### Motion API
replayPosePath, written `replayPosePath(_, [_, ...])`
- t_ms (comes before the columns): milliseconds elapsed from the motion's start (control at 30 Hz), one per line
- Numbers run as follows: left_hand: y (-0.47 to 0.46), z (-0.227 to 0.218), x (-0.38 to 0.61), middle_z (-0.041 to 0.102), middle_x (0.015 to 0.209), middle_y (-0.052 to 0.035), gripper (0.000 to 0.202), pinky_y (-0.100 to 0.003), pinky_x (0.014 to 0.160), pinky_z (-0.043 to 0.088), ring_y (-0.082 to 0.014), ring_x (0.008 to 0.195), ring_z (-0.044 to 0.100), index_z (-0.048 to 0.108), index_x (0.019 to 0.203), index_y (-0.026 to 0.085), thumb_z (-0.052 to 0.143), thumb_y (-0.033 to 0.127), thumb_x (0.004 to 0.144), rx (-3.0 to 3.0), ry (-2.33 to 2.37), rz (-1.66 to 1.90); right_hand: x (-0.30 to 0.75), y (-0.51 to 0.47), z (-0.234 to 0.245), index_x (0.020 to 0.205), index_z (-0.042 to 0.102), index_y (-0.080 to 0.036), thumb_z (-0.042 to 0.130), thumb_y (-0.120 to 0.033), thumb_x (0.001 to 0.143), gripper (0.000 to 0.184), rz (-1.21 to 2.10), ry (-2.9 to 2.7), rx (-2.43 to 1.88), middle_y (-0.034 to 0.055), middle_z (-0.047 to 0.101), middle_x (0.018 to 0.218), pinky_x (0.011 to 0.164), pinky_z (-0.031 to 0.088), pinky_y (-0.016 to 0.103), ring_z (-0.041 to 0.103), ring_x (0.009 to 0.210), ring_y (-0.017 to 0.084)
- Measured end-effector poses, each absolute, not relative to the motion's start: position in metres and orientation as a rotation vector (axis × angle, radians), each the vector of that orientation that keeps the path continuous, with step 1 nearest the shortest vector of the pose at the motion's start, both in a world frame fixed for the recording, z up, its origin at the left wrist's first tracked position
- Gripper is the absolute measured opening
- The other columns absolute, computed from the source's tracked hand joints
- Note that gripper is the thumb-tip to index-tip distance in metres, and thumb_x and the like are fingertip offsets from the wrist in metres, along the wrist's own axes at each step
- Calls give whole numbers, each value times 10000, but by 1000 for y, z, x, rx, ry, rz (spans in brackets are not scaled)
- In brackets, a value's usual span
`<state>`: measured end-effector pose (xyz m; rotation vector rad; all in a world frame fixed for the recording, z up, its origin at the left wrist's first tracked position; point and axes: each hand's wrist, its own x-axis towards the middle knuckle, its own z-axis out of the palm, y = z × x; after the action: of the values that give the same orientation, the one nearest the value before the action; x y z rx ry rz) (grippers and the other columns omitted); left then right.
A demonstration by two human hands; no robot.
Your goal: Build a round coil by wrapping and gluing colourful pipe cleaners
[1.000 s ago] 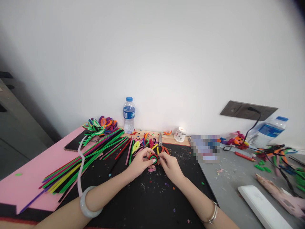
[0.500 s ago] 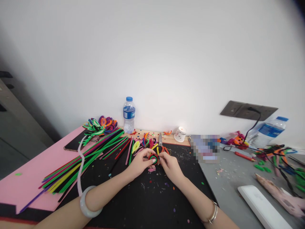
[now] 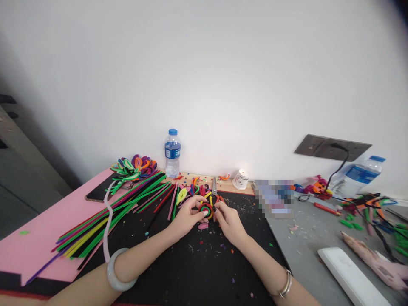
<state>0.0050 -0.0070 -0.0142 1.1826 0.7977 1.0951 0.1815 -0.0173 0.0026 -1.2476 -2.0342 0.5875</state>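
Note:
My left hand [image 3: 188, 219] is closed on a small round coil of pipe cleaner [image 3: 206, 209], with green at its middle and red and yellow around it. The thumb lies across the coil's face. At the coil's right edge is my right hand [image 3: 230, 220], its thumb and index finger pinched together; whether a strand sits between them is too small to make out. Just below the coil lies a pink loop [image 3: 202, 226] on the black mat [image 3: 204, 272]. Behind the hands are scissors [image 3: 214, 185] and a yellow pipe cleaner loop [image 3: 182, 196].
Long pipe cleaners [image 3: 111, 221] fan out on the left, beside a phone [image 3: 99, 192] and bundled loops [image 3: 127, 169]. A water bottle [image 3: 172, 155] and a paper cup [image 3: 241, 179] stand by the wall. On the right are a white box [image 3: 350, 276] and a red pen [image 3: 327, 209].
My right fingertips have shifted slightly right along the coil's edge, and a yellow strand shows more on its lower right. My left hand keeps its hold.

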Motion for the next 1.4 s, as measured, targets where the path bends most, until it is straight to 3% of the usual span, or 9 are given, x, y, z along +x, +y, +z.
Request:
replayPosePath(900, [-9,-15,5,526,783,52,306,-259,578,509,-131,595,654,545,1009,210,688,249,741,1189,757,1076,182,-18,0,821,434,-239,339,-184,928,154,587,-2027,-1250,-38,550,613,568,392,229,548,552,153])
replayPosePath(1400, [-8,-16,6,519,765,67,284,-249,598,514,-113,593,657,558,988,205,688,225,736,1178,753,1081,181,-16,0,853,467,-226,325,-142,918,177,585,-2130,-1216,-32,531,618,585,388,221,531,559,145])
